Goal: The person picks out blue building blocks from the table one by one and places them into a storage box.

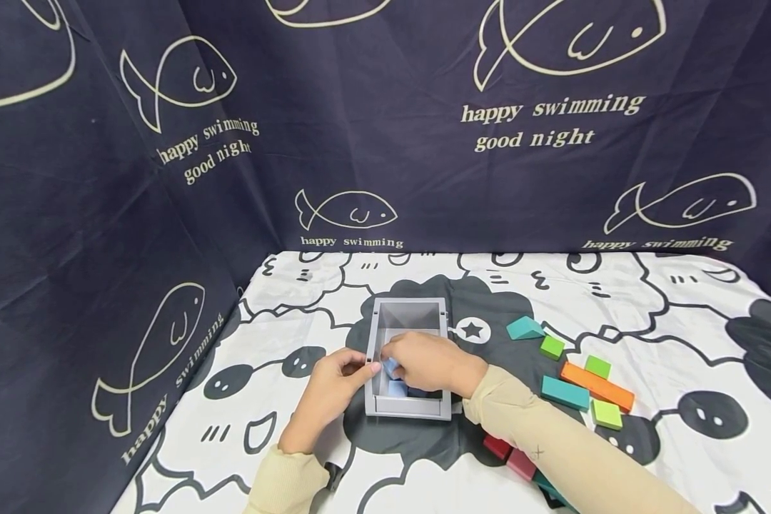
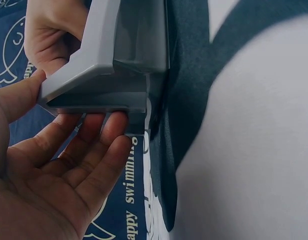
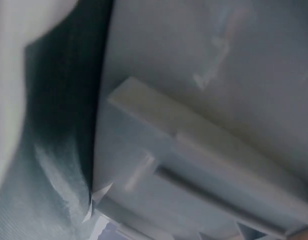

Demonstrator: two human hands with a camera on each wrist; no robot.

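A grey open-topped plastic box (image 1: pixel 407 408) stands upright on the cloth. My left hand (image 1: pixel 337 382) grips its left rim; in the left wrist view the thumb lies on top of the rim and the fingertips (image 2: pixel 116 125) press the outer side beneath. My right hand (image 1: pixel 427 363) reaches down inside with curled fingers, pinching a light blue block (image 1: pixel 390 365). Another light blue block (image 1: pixel 397 388) lies in the box nearby, beside a dark blue one (image 1: pixel 419 392) partly hidden by the hand. Only the grey box wall (image 3: pixel 204 130) fills the right wrist view, blurred and close.
Right of the box lie a teal triangular block (image 1: pixel 525 328), several green blocks (image 1: pixel 552 348), a long orange block (image 1: pixel 597 387) and a teal block (image 1: pixel 565 392). Red blocks (image 1: pixel 497 446) lie nearer, partly under the right sleeve (image 1: pixel 552 435). Dark fish-print curtains (image 1: pixel 360 128) rise behind and at left.
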